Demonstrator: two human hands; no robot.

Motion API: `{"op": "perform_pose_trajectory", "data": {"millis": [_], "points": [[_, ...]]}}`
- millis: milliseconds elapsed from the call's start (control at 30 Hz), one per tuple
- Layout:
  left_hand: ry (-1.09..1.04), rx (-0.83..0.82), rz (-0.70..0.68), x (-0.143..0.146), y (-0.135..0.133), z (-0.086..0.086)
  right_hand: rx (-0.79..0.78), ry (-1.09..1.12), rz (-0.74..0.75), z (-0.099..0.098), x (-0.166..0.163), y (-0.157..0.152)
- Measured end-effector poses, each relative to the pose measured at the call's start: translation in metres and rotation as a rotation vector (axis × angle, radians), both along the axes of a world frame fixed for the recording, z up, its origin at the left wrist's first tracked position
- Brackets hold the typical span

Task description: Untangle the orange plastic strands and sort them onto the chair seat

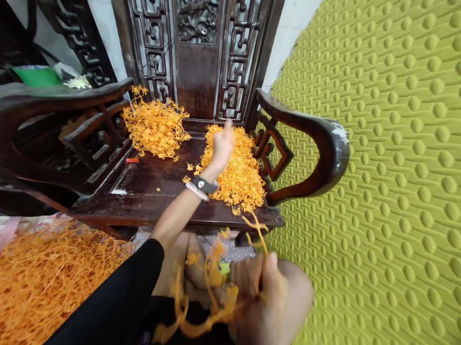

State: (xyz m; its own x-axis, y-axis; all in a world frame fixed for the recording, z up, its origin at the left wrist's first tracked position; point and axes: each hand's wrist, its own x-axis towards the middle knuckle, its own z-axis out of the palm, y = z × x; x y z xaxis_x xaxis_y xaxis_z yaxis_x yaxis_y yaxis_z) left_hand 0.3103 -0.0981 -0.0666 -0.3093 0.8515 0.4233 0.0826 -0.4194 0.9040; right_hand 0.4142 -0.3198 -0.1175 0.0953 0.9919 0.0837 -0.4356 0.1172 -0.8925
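My left hand [221,147] reaches out over the right-hand heap of small orange plastic pieces [240,175] on the seat of a dark carved wooden chair [152,181]. Its fingers look bunched together, with one raised; anything in them is hidden. A watch and a bracelet sit on that wrist. My right hand [265,292] is close to the camera, closed round a tangle of orange plastic strands [208,295] that trails down and left. A second heap of orange pieces [155,126] lies at the seat's back left.
A large mass of orange netting [43,281] fills the lower left. A yellow-green bumpy foam mat [388,175] covers the right side. The chair's curved armrests [313,133] flank the seat. A green item [36,76] lies on the neighbouring chair at left.
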Motion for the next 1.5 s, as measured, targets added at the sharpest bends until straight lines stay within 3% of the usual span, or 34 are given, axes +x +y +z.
{"op": "perform_pose_trajectory", "data": {"millis": [100, 167, 233, 300, 400, 567, 667, 800, 933, 1033, 1133, 1200, 1300, 1500], "points": [[0.336, -0.007, 0.194, -0.024, 0.031, 0.015, -0.010, -0.156, -0.030, -0.010, 0.005, -0.005], [0.618, -0.067, 0.166, -0.032, 0.048, 0.015, -0.035, -0.211, -0.026, -0.016, 0.005, 0.000], [0.771, -0.141, 0.111, -0.032, 0.063, 0.006, -0.054, -0.212, 0.013, -0.018, 0.004, 0.006], [0.809, -0.201, 0.079, -0.030, 0.078, -0.006, -0.065, -0.209, 0.031, -0.018, 0.004, 0.008], [0.806, -0.270, 0.059, -0.027, 0.097, -0.023, -0.071, -0.206, -0.055, -0.016, 0.009, 0.006], [0.810, -0.357, 0.087, -0.021, 0.113, -0.029, -0.070, -0.193, -0.136, -0.017, 0.016, 0.002], [0.852, -0.359, 0.004, -0.008, 0.110, -0.026, -0.070, -0.202, -0.150, -0.019, 0.016, 0.002], [1.021, -0.288, -0.255, 0.006, 0.100, -0.020, -0.070, -0.245, -0.181, -0.020, 0.020, 0.005], [1.038, -0.196, -0.359, -0.005, 0.083, -0.019, -0.077, -0.322, -0.246, -0.019, 0.027, 0.008], [1.026, -0.163, -0.276, -0.025, 0.062, -0.029, -0.074, -0.369, -0.269, -0.018, 0.029, 0.010], [1.104, -0.233, -0.258, -0.036, 0.041, -0.047, -0.065, -0.348, -0.256, -0.018, 0.028, 0.013], [1.196, -0.250, -0.317, -0.035, 0.033, -0.058, -0.068, -0.330, -0.238, -0.019, 0.026, 0.015], [1.334, -0.143, -0.412, -0.021, 0.032, -0.068, -0.077, -0.282, -0.220, -0.022, 0.026, 0.016], [1.415, -0.137, -0.630, -0.002, 0.044, -0.067, -0.085, -0.220, -0.224, -0.026, 0.032, 0.013]]}}
